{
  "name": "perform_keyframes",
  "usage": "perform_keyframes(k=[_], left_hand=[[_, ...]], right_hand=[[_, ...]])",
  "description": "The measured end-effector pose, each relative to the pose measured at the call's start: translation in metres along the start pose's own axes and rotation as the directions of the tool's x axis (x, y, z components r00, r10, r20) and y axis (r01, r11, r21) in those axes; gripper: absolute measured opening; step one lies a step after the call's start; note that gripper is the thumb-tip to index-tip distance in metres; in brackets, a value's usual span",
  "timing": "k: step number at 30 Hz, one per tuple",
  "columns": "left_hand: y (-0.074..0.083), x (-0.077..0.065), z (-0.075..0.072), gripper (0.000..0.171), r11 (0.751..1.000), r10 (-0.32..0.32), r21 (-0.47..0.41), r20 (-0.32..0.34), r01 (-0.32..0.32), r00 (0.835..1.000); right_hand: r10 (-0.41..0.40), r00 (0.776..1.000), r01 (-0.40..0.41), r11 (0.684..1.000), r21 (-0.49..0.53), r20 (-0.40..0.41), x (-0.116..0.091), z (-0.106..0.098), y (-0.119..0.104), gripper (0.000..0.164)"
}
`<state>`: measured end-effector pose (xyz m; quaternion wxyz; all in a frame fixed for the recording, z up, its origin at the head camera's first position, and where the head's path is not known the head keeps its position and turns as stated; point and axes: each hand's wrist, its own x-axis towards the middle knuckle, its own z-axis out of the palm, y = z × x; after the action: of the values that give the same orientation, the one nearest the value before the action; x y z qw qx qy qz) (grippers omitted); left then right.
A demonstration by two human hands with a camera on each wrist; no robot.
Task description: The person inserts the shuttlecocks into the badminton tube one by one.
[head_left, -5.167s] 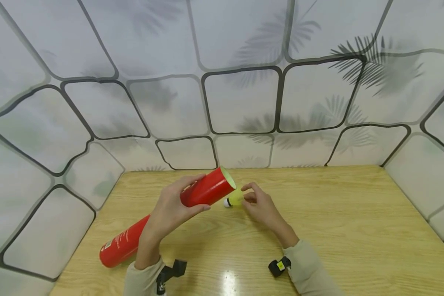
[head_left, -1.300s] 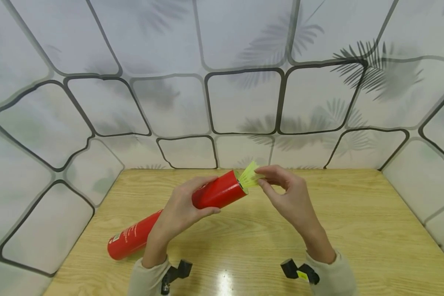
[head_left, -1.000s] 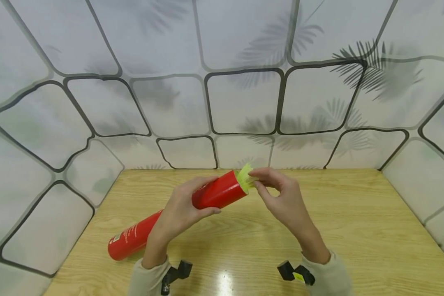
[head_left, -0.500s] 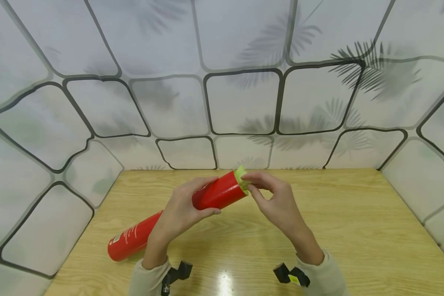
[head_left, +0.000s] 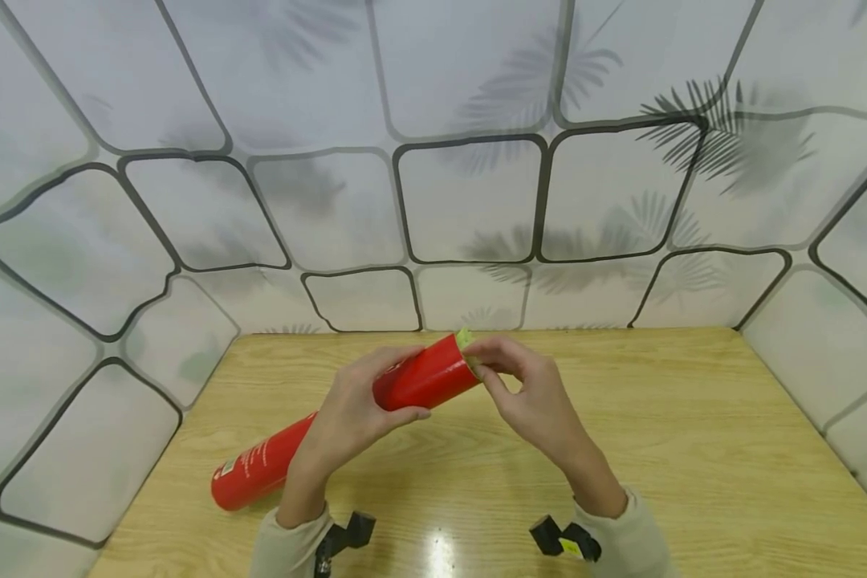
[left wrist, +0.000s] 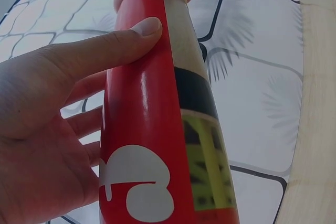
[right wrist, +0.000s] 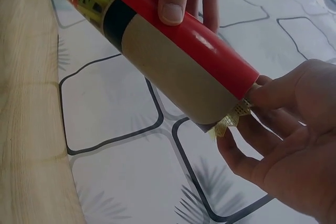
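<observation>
My left hand (head_left: pixel 348 405) grips a red shuttlecock tube (head_left: pixel 433 376) round its upper part, with the thumb lying along its side. The tube slants up to the right over the table, and my left wrist hides its middle. From its mouth sticks the rim of a yellow shuttlecock (head_left: pixel 464 337); the rest is inside. Thumb and fingers of my right hand (head_left: pixel 538 401) pinch that rim right at the mouth. In the right wrist view the skirt's netted edge (right wrist: pixel 228 123) shows between the fingers and the tube. The left wrist view shows the tube's red and beige side (left wrist: pixel 142 87).
A light wooden table (head_left: pixel 694 449) lies under both hands. Behind it and at both sides stand pale walls (head_left: pixel 470 201) with dark outlined panels and leaf patterns. Black wrist cameras (head_left: pixel 563 539) sit at both sleeves.
Earlier, my right hand held the shuttlecock beside the tube. It then brought the cork end to the mouth and moved left, sliding the skirt inside. The left hand keeps its grip.
</observation>
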<state>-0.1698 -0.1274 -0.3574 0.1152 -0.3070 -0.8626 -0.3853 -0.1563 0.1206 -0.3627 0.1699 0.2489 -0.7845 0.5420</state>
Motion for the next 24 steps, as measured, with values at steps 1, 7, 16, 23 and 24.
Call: perform_keyframes(k=[1,7,16,23,24], left_hand=[[0.0001,0.0000,0.0000,0.072,1.000,0.003,-0.003,0.001,-0.003,1.000],[0.0004,-0.0001,-0.0004,0.072,1.000,0.010,-0.020,-0.001,-0.010,1.000],[0.0004,-0.0013,-0.0006,0.073,1.000,0.022,-0.014,0.001,-0.022,1.000],[0.0008,-0.0004,-0.0001,0.074,1.000,0.022,-0.013,0.013,-0.022,1.000],[0.0006,-0.0004,0.0001,0.073,1.000,0.023,-0.013,0.014,-0.023,1.000]], right_hand=[[0.007,1.000,-0.008,1.000,0.017,0.016,0.0001,-0.0011,-0.0002,0.028],[0.013,0.994,-0.026,0.992,0.122,0.108,0.0001,-0.0066,0.0011,0.026],[-0.021,0.979,-0.012,0.987,0.163,0.201,-0.0003,-0.0080,0.0043,0.025],[-0.039,0.957,-0.032,0.971,0.236,0.288,-0.0001,-0.0099,0.0066,0.023],[-0.037,0.953,-0.041,0.968,0.249,0.299,0.0001,-0.0098,0.0071,0.023]])
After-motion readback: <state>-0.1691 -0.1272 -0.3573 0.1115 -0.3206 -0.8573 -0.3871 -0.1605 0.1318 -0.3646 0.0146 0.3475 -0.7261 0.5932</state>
